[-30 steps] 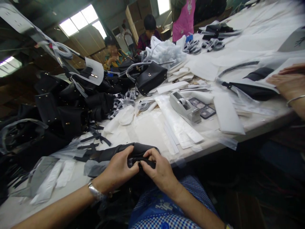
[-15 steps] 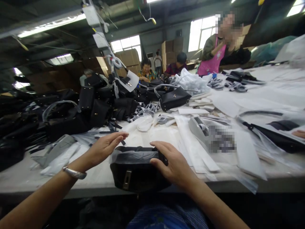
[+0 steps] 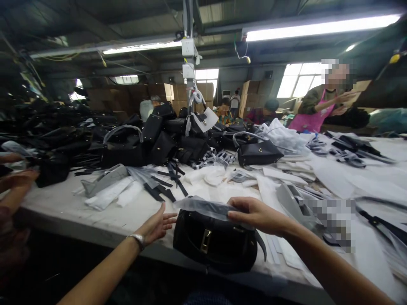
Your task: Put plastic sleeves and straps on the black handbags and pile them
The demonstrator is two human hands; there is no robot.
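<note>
A black handbag (image 3: 219,250) with a gold clasp on its front lies tilted at the near edge of the table, right before me. Along its top runs a translucent grey wrapping (image 3: 203,206), which looks like it covers the handle. My right hand (image 3: 254,213) pinches the right end of this wrapped part between thumb and fingers. Just off the bag's left side is my left hand (image 3: 160,224), open with its fingers spread and holding nothing. A bracelet circles my left wrist.
Black bags (image 3: 127,148) are heaped at the back left. Black straps (image 3: 162,190) and white sheets (image 3: 117,195) lie beyond my left hand. A grey tape dispenser (image 3: 292,207) stands at right. At far left, a co-worker's hands (image 3: 19,182) are beside another black bag (image 3: 52,167).
My view has swung left. The handbag has tipped so more of its front shows. My left hand has dropped from above the bag's far left corner to its left side.
</note>
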